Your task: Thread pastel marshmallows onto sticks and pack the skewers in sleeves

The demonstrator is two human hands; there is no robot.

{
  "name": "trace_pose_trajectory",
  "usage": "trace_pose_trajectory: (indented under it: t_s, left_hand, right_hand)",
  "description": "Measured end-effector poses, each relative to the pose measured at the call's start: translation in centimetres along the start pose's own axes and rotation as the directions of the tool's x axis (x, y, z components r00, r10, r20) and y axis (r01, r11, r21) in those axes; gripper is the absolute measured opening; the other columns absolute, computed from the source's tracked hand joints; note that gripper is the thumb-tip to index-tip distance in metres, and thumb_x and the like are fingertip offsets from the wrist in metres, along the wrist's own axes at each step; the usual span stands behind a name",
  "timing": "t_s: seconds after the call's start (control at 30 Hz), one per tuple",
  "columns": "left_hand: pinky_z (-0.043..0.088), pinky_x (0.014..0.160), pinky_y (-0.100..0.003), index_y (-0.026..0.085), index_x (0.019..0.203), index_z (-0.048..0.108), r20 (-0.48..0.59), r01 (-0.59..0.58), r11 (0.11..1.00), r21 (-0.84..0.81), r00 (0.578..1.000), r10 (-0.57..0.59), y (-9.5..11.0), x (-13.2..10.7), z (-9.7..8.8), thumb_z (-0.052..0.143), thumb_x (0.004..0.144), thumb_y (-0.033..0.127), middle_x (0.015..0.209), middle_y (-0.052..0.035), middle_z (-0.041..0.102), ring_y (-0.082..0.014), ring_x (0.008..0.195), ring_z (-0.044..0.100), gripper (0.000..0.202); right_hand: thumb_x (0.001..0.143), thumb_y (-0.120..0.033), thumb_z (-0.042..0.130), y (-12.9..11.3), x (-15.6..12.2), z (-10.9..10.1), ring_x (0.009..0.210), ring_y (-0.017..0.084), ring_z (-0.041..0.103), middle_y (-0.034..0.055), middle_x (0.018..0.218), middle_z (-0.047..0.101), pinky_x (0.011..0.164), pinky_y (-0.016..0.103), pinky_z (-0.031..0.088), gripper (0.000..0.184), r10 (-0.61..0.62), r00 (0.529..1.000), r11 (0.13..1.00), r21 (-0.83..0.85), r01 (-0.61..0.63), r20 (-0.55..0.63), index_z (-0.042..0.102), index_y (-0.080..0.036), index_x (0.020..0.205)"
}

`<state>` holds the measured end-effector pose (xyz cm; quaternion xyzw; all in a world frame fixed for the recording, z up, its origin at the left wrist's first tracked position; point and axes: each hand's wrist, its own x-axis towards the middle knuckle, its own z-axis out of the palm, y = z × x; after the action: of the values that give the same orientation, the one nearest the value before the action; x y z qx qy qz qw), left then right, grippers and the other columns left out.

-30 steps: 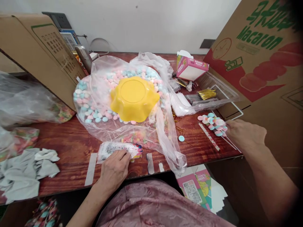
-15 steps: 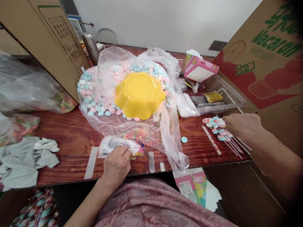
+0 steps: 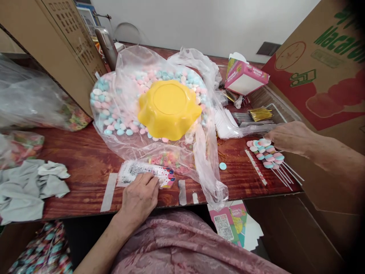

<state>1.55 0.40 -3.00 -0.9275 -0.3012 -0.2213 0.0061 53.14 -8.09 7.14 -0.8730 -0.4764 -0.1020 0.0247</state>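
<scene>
In the head view we see the candy skewers (image 3: 266, 154) lying flat at the table's right edge, with the pastel discs up-left and the bare sticks pointing down-right. The right hand (image 3: 288, 137) touches their candy end; we cannot tell whether it pinches. The left hand (image 3: 139, 198) lies flat and unclenched on a printed packet (image 3: 134, 171). The glossy red-brown wooden table (image 3: 82, 163) also bears a scalloped yellow plastic bowl (image 3: 169, 108), upturned.

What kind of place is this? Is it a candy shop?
Probably a small workshop for packing sweets: a clear bag of pastel candies, finished candy skewers on the wooden table, and a cardboard carton marked Macaron.
</scene>
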Motion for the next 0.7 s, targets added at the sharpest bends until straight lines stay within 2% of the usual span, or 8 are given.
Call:
trace_pose_trajectory:
  t_s: [0.1,0.17,0.27,0.37,0.53,0.6,0.7]
  left_hand:
    - [0.052,0.069,-0.033,0.018,0.093,0.069,0.017,-0.014,1.0,-0.021,1.0,0.014,-0.4,0.0,-0.1,0.053,0.091,0.014,0.095,-0.0068,0.072,-0.0221,0.085,0.065,0.017]
    - [0.053,0.069,-0.033,0.018,0.09,0.069,0.015,-0.02,0.999,-0.035,1.0,0.021,-0.6,0.1,-0.1,0.052,0.09,0.011,0.094,-0.0064,0.072,-0.0218,0.084,0.065,0.018]
    - [0.054,0.07,-0.033,0.018,0.086,0.068,-0.004,-0.012,0.999,-0.044,1.0,0.012,-0.7,0.2,0.0,0.051,0.09,0.01,0.092,-0.0061,0.073,-0.0216,0.083,0.066,0.019]
    - [0.054,0.069,-0.033,0.017,0.085,0.067,-0.003,0.002,1.0,-0.022,1.0,-0.002,-0.6,0.1,0.0,0.051,0.09,0.009,0.092,-0.006,0.073,-0.0215,0.082,0.066,0.019]
    - [0.054,0.069,-0.032,0.017,0.082,0.068,0.023,0.01,1.0,0.018,1.0,-0.01,-0.3,-0.2,-0.1,0.052,0.086,0.006,0.091,-0.0054,0.073,-0.0215,0.084,0.066,0.02]
    - [0.053,0.069,-0.032,0.018,0.081,0.068,0.023,0.009,1.0,0.02,1.0,-0.009,-0.3,-0.2,-0.1,0.053,0.086,0.006,0.089,-0.005,0.072,-0.0215,0.083,0.065,0.019]
    - [0.051,0.068,-0.032,0.018,0.077,0.067,0.011,0.009,1.0,0.022,1.0,-0.009,-0.4,-0.1,0.1,0.054,0.088,0.009,0.085,-0.0044,0.071,-0.0214,0.081,0.064,0.019]
  right_hand:
    - [0.096,-0.012,0.054,-0.3,-0.2,-0.8,0.037,0.001,0.016,-0.0031,0.037,0.046,0.058,0.032,0.012,0.054,-0.05,0.964,0.992,-0.102,0.079,0.262,0.059,-0.012,0.042]
    - [0.092,-0.009,0.058,-0.6,-0.7,-1.0,0.038,0.002,0.017,-0.0031,0.041,0.05,0.059,0.032,0.012,0.046,-0.06,0.931,0.981,-0.153,0.122,0.359,0.063,-0.013,0.046]
    - [0.083,-0.008,0.069,-1.0,-1.4,-1.0,0.042,0.003,0.022,-0.0022,0.05,0.059,0.06,0.033,0.012,0.032,-0.058,0.894,0.964,-0.209,0.166,0.444,0.068,-0.016,0.052]
    - [0.078,-0.005,0.071,-0.8,-1.6,-1.6,0.045,0.004,0.024,-0.002,0.056,0.062,0.061,0.032,0.013,0.022,-0.001,0.884,0.949,-0.279,0.149,0.468,0.072,-0.017,0.06]
    - [0.076,-0.01,0.072,0.5,-2.2,-3.9,0.048,0.005,0.025,0.0022,0.079,0.072,0.062,0.033,0.016,0.012,0.141,0.908,0.914,-0.404,0.034,0.394,0.077,-0.021,0.077]
    - [0.08,-0.015,0.07,0.8,-3.1,-4.5,0.05,0.007,0.032,0.0038,0.086,0.074,0.062,0.032,0.018,0.012,0.12,0.919,0.921,-0.388,0.039,0.375,0.077,-0.024,0.082]
    - [0.084,-0.016,0.063,0.6,-5.0,-4.4,0.054,0.011,0.045,0.0033,0.08,0.073,0.061,0.03,0.019,0.016,-0.011,0.927,0.962,-0.249,0.112,0.374,0.076,-0.024,0.079]
